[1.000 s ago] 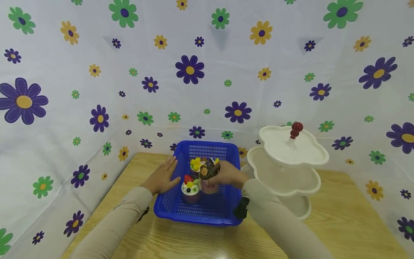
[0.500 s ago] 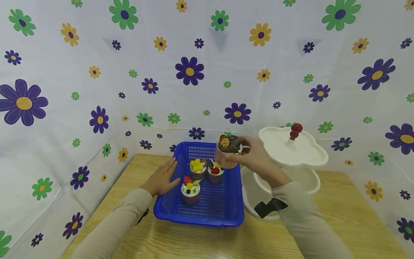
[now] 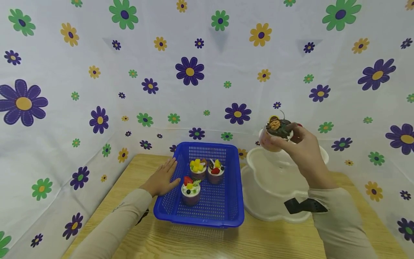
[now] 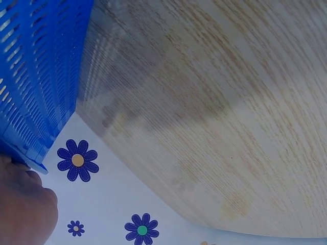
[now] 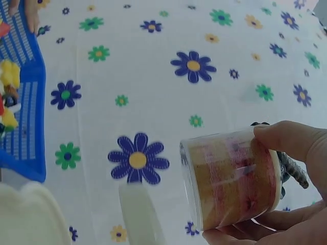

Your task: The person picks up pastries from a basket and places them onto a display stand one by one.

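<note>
My right hand grips a clear dessert cup with a chocolate and nut topping, raised over the top tier of the white three-tier stand. In the right wrist view the cup shows pink and tan layers between my fingers. My left hand lies flat with straight fingers against the left rim of the blue basket. Three fruit-topped cups stay in the basket: one with yellow fruit, one with a strawberry, one nearer me.
The wooden table is closed in by floral cloth walls at the back and both sides. The stand fills the right of the table, the basket the middle. In the left wrist view the basket's side and bare tabletop show.
My right hand lifted the chocolate-topped cup out of the basket and carried it up and right to above the stand's top tier. The left hand stayed on the basket rim.
</note>
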A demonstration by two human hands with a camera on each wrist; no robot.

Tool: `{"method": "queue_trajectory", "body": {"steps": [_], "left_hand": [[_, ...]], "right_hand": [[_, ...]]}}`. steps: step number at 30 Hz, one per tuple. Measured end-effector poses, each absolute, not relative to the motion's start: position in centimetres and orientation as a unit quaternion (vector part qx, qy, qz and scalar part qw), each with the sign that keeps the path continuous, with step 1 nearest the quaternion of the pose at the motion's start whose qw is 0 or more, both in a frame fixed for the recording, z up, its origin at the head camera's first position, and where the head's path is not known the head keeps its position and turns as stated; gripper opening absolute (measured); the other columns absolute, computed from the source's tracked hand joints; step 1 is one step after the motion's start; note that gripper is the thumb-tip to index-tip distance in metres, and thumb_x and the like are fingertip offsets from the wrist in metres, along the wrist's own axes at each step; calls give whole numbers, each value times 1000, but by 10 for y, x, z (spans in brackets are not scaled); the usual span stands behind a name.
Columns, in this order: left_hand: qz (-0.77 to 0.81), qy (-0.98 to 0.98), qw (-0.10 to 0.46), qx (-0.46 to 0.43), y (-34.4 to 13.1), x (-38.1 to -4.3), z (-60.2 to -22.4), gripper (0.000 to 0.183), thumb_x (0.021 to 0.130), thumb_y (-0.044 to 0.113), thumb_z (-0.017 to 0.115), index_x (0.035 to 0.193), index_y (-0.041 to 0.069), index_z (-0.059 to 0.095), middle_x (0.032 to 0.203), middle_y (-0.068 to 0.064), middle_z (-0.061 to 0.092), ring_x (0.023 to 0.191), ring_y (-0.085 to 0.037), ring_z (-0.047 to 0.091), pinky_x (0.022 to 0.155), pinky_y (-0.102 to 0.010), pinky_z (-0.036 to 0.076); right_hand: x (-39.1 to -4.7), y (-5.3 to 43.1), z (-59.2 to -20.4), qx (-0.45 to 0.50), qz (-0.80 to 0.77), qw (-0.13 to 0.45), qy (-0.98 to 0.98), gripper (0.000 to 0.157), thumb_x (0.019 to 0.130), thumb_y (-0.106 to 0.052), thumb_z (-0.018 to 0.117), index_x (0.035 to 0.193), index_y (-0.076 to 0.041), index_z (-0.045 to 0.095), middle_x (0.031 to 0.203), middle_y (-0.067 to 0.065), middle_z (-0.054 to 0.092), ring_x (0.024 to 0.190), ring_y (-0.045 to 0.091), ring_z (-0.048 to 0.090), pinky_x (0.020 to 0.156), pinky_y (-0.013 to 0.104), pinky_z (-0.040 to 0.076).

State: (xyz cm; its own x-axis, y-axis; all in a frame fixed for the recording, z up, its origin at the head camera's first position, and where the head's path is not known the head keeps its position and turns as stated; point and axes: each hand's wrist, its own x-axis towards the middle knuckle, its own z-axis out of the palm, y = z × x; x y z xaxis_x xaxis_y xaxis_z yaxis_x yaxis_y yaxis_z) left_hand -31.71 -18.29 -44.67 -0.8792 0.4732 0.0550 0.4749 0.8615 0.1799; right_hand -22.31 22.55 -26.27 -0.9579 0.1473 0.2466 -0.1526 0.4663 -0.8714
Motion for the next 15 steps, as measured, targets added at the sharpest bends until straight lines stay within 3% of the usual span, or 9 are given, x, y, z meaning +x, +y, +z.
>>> {"method": "queue_trajectory", "body": {"steps": [5,10,15], "left_hand": [[-97,-965,5,-242,-181,-317,-447,73,99,40,44,150,-5,19,158,-21,13,145,-39,12,116,-55,14],[-101,-963,14,-249,-183,-319,-450,73,98,41,43,149,-6,20,158,-22,15,145,-40,13,115,-57,14],[-99,-964,14,-246,-184,-321,-452,74,99,43,42,150,-5,20,158,-21,14,145,-39,13,115,-57,15]], "right_hand": [[-222,244,-270,-29,515,149,-844,78,84,-39,73,145,-3,40,147,16,39,122,29,41,92,37,43],[-222,253,-277,-33,503,140,-852,76,85,-38,72,143,0,42,142,19,42,116,24,44,84,22,43],[-222,256,-281,-33,507,129,-852,78,85,-37,73,144,2,39,145,22,38,126,34,39,98,43,42]]}}
